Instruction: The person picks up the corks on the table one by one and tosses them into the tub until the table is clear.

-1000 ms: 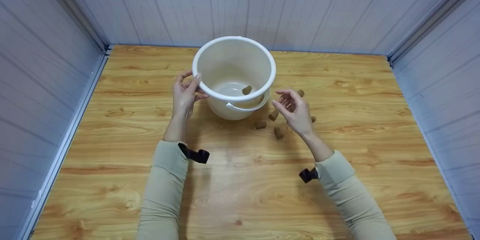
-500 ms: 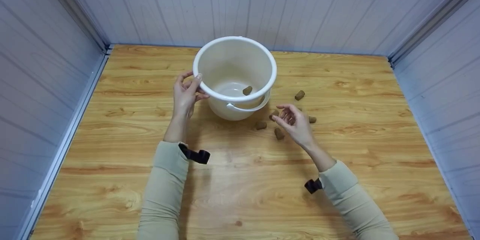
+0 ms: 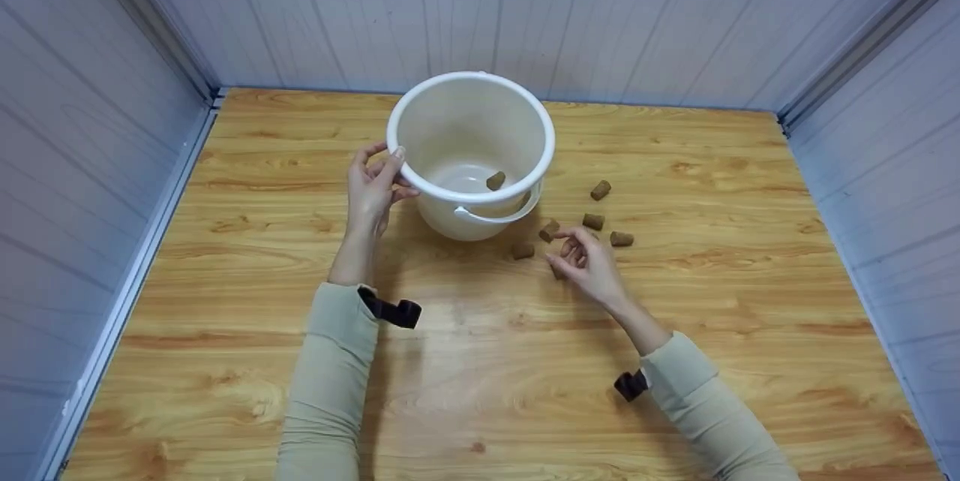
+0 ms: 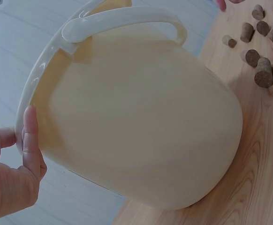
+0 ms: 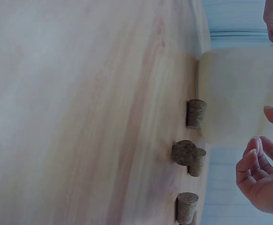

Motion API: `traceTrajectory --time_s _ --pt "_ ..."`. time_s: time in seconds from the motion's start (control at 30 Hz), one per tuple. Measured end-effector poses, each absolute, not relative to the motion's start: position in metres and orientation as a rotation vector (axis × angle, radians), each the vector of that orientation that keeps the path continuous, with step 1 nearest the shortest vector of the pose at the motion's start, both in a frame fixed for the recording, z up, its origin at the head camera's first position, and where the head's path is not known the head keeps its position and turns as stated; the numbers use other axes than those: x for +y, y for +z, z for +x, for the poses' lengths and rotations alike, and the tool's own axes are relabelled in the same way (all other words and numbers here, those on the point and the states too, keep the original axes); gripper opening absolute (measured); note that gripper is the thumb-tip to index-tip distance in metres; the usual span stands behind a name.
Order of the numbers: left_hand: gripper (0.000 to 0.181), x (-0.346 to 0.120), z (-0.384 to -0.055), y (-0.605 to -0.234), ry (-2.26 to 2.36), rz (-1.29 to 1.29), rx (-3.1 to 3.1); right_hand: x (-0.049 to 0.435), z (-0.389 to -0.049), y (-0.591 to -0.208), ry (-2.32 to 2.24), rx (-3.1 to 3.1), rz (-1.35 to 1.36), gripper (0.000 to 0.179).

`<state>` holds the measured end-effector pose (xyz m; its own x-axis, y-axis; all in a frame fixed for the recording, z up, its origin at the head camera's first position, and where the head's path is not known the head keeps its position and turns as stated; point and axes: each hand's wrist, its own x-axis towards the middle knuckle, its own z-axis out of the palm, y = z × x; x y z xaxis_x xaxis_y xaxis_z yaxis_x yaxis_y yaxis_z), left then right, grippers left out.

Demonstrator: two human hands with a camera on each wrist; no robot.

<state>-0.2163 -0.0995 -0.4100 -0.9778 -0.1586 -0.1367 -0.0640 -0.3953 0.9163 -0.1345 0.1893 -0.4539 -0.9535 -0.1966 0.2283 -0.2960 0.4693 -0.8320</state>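
Note:
A white bucket stands upright with its handle hanging down on the near side. My left hand grips its rim at the left, thumb over the edge and fingers outside. One cork lies on the bottom inside. To the right, several corks are scattered, among them one beside the bucket and another farther back. My right hand hovers above them, thumb and index finger apart and nothing between them. It partly covers the nearest cork. In the right wrist view, its other fingers are bent.
A wood-patterned tabletop lies under everything. Pale panels form a back wall, a left wall and a right wall. Dark wrist cameras sit on the left sleeve and the right sleeve.
My right hand has moved down and toward me, from beside the bucket's rim to over the nearest cork, uncovering corks behind it. My left hand and the bucket stay in place.

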Motion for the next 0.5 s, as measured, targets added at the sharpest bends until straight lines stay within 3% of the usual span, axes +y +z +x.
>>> traceTrajectory --time_s 0.3,0.5 --pt "0.038 -0.1 -0.216 -0.41 -2.56 0.334 -1.709 0.197 -0.134 -0.468 1.531 -2.635 0.394 0.026" --pt "0.038 -0.101 -0.216 -0.41 -2.56 0.353 -1.719 0.211 -0.141 -0.499 1.512 -2.665 0.352 0.029"
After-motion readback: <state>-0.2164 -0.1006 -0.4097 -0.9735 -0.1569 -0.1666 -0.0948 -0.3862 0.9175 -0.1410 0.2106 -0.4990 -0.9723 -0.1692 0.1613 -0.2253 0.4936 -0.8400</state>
